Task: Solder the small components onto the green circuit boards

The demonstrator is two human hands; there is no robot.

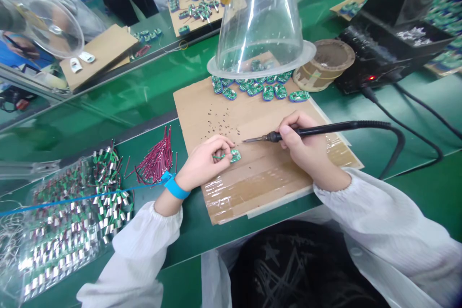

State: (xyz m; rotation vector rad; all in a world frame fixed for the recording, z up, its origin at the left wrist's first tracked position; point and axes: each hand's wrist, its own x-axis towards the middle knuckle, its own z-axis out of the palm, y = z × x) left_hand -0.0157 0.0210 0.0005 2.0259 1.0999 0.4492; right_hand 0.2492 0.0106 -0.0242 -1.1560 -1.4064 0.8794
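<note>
My right hand (301, 142) is closed round the handle of a soldering iron (306, 131). Its bare tip points left, a little above the cardboard sheet (267, 173) and apart from the circuit board. A small green circuit board (236, 155) lies on the cardboard at the fingertips of my left hand (211, 156). The fingers of that hand are pinched together, and a short green wire shows between them beside the board. A blue wrist strap (175, 186) circles my left wrist.
Red wires (157, 156) and motors with wires (111, 202) lie at left. A clear fume hood (260, 24) hangs over finished-looking boards (254, 88). A round tub (325, 65) and a black soldering station (378, 53) stand at right, cables trailing. People work beyond the divider.
</note>
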